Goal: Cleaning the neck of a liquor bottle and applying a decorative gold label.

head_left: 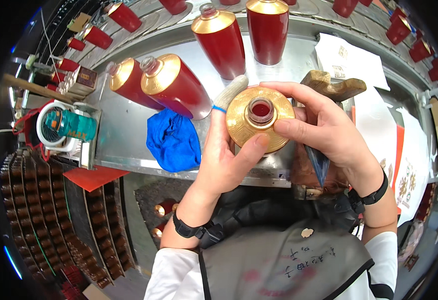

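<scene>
Between my two hands is a bottle with a gold patterned shoulder (240, 119) and an open glass neck, its mouth toward me; dark red shows inside the neck. My left hand (224, 155) grips its left side, thumb on the gold. A beige sleeve (231, 92) with a blue band covers one of its fingers. My right hand (324, 125) holds the other side, its thumb near the neck. Below the right palm a dark pointed piece (319, 167) sticks out; I cannot tell whether the hand holds it. The bottle's body is hidden underneath.
Several red bottles with gold shoulders (221, 47) stand on the metal table (121, 130). A blue cloth (173, 142) lies left of my hands. Behind my right hand is a notched wooden block (334, 86), beside white printed sheets (351, 57). A small fan (51, 125) stands far left. A conveyor (309, 11) carries more bottles.
</scene>
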The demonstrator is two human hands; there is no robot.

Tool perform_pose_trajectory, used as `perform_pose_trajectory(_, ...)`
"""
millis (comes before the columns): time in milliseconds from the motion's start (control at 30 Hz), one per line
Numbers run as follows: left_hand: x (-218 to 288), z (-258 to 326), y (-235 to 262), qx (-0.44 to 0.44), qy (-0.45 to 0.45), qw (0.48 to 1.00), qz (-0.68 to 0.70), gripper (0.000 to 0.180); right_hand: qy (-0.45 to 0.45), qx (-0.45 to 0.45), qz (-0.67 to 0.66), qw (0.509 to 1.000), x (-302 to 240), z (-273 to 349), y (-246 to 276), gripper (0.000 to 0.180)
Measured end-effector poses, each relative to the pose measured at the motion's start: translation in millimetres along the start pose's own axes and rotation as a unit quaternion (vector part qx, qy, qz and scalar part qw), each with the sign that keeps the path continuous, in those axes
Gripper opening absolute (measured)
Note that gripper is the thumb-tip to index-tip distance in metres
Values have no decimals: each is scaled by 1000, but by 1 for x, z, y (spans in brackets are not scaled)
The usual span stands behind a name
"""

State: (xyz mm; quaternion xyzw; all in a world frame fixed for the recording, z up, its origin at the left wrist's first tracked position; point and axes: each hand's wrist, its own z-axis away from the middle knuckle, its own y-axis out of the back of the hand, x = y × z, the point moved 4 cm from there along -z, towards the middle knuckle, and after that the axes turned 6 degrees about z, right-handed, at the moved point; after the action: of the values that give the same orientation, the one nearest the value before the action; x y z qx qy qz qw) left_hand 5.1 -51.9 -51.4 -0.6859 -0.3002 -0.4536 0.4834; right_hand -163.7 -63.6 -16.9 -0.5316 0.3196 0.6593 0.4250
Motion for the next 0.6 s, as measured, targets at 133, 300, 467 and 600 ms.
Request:
perform_pose_trajectory(133,1,-1,0,-8,-3,1000,0,80,41,-5,-57,998,-3,0,-3,52)
perform_pose_trajectory(300,3,-1,2,-21,-25,998,-51,81,53,-1,-49,997,-3,0,-4,52)
perform_pose_trajectory(467,5,2,4,-39,-19,999,-15,75,58,-2,-41,997,-4,0,-4,52)
perform_pose_trajectory(600,4,4,4,-19,-9,998,55,73,57,-4,-22,998,-6,-1,-6,52)
